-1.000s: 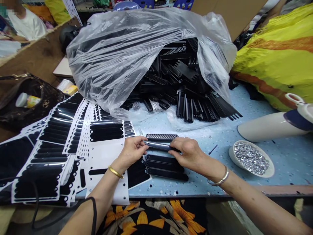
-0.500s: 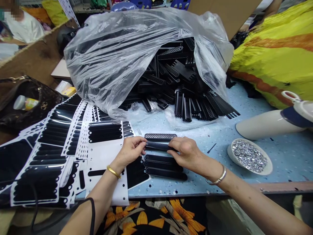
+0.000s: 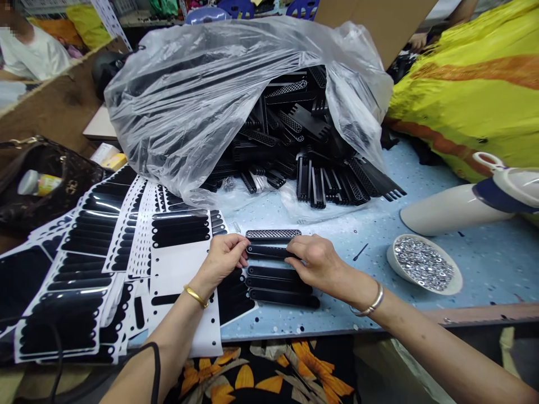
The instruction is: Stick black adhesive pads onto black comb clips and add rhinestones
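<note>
My left hand (image 3: pixel 226 256) is closed, with thumb and fingertips pinched at the left end of a black strip (image 3: pixel 268 252). The right end of that strip is between the thumb and fingers of my right hand (image 3: pixel 314 259). Just above it lies a black piece with a mesh-patterned face (image 3: pixel 273 233). Several smooth black strips (image 3: pixel 284 297) lie stacked one below another nearer the table's front edge. To the left, white sheets (image 3: pixel 181 269) carry black rounded stickers, partly behind my left forearm.
A clear plastic bag (image 3: pixel 168 106) spills black parts (image 3: pixel 311 129) at the back. On the right are a bowl of metal rings (image 3: pixel 424 265), a pale bottle (image 3: pixel 446 210) and a yellow sack (image 3: pixel 471 95). A brown handbag (image 3: pixel 76 174) is at left.
The view has shifted slightly, so the bowl, bottle and bag appear a little further left. Both hands stay at the same strip, with hardly any movement.
</note>
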### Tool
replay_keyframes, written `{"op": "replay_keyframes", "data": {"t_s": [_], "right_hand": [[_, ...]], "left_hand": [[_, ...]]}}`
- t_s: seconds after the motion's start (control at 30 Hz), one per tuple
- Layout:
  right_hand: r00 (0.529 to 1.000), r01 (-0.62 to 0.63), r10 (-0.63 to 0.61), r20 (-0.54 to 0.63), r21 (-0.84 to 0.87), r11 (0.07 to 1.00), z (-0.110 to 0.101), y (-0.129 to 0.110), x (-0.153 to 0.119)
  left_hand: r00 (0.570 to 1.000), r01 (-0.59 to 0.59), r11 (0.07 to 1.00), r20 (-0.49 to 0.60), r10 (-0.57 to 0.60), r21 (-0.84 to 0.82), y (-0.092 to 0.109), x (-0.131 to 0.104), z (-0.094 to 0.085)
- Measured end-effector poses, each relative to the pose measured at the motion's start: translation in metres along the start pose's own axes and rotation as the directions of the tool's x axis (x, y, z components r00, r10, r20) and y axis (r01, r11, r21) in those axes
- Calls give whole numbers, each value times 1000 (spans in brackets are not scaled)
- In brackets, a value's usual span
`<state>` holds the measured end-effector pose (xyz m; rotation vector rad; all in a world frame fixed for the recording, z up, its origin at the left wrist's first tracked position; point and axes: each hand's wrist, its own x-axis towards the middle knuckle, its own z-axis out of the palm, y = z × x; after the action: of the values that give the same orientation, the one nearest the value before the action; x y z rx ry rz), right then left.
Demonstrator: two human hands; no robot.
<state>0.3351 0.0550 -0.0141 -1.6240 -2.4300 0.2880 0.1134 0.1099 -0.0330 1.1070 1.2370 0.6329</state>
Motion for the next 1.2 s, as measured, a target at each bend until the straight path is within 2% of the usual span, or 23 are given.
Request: {"op": "replay_keyframes", "data": {"t_s": [0.17,0.37,0.77,0.9,1.2], "right_hand": [[1000,10,-10,-22,7,1000,1,-1,-1],[999,24,-23,-42,27,999,0,-1,-3],[999,16,-15,-34,24,1000,1,-1,-2],[1000,-4,4,-9,40,999,-2,-1,-2],[1000,-24,24,12,44,999,-1,0,-1]], "left_hand": [[1000,26,1000,-10,-26,4,2,1,2],[1000,6,1000,7,-6,9,1,1,0],[992,-55,997,119,48,51,-2,4,-5],[995,-38,998,97,33,55,-3,4,-4],[994,-108,989,26,106,102,-5,1,1]]}}
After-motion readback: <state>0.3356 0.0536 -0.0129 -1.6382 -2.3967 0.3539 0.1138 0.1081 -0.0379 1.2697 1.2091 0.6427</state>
